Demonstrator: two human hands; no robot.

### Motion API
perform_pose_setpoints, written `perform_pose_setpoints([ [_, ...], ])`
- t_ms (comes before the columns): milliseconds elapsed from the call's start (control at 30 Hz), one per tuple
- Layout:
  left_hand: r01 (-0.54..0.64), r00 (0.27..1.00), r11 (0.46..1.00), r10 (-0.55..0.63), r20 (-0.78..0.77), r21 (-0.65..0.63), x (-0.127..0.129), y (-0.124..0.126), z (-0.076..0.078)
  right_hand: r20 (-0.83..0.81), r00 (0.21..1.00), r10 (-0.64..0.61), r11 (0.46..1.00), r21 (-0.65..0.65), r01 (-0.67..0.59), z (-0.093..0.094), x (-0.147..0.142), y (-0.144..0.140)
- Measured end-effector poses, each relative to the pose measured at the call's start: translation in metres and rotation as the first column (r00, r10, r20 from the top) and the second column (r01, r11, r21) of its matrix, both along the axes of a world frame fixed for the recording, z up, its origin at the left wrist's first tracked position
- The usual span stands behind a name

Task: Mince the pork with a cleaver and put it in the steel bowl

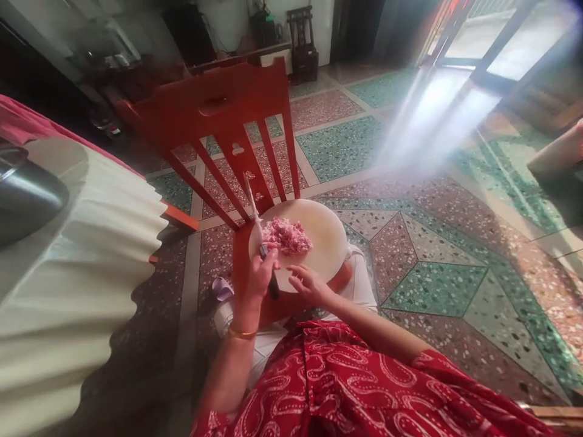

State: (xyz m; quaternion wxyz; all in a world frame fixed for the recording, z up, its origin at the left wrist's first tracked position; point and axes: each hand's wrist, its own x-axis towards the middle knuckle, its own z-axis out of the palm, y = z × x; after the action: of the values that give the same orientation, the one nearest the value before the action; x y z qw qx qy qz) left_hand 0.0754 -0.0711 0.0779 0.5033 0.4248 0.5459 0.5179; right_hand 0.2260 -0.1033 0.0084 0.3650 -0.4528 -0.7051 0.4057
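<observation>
For control, presumably, your left grip (265, 267) clasps the knife handle (274, 287); your right grip (308, 284), empty, is at the board's near edge (334, 274).

Looks like a home from my end: slatted red wooden chair (248, 88) just ahead of the fingers (298, 271), patterned terrazzo floor (341, 149) spreading around them. Left of the fingers I get a ruffled cream cloth (98, 267); well beyond them, a small dark chair (304, 56); far right, a sunlit doorway (478, 30).
</observation>
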Motion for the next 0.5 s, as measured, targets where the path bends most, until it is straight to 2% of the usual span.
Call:
perform_pose_setpoints([
  [100, 0.083, 0.996, 0.996, -0.084, 0.024, 0.028, -0.014, 0.007, 0.03, -0.041, 0.993, -0.113, 0.991, -0.071, 0.11, -0.013, 0.02, -0.005],
  [167, 0.058, 0.998, 0.998, -0.057, -0.035, 0.029, -0.014, 0.014, 0.029, -0.075, 0.981, -0.177, 0.981, -0.099, 0.17, -0.021, 0.033, -0.008],
  [233, 0.008, 0.994, 0.999, -0.013, -0.105, -0.048, -0.009, 0.02, 0.006, -0.086, 0.969, -0.23, 0.967, -0.128, 0.218, -0.026, 0.044, -0.011],
  [267, 0.006, 0.991, 0.989, -0.026, -0.132, -0.147, -0.005, 0.022, -0.01, -0.077, 0.964, -0.253, 0.959, -0.15, 0.24, -0.027, 0.048, -0.012],
  [333, -0.034, 0.969, 0.916, -0.067, -0.236, -0.399, 0.002, 0.024, -0.047, -0.025, 0.967, -0.253, 0.946, -0.214, 0.242, -0.026, 0.051, -0.011],
  [400, -0.036, 0.948, 0.853, -0.137, -0.288, -0.521, 0.008, 0.023, -0.076, 0.011, 0.985, -0.17, 0.931, -0.326, 0.165, -0.024, 0.044, -0.009],
  [433, -0.033, 0.951, 0.838, -0.142, -0.276, -0.545, 0.011, 0.022, -0.085, -0.023, 0.992, -0.122, 0.906, -0.41, 0.102, -0.023, 0.037, -0.008],
  [500, -0.021, 0.97, 0.841, -0.113, -0.214, -0.54, 0.015, 0.021, -0.094, -0.182, 0.98, -0.08, 0.823, -0.567, -0.038, -0.021, 0.017, -0.007],
])
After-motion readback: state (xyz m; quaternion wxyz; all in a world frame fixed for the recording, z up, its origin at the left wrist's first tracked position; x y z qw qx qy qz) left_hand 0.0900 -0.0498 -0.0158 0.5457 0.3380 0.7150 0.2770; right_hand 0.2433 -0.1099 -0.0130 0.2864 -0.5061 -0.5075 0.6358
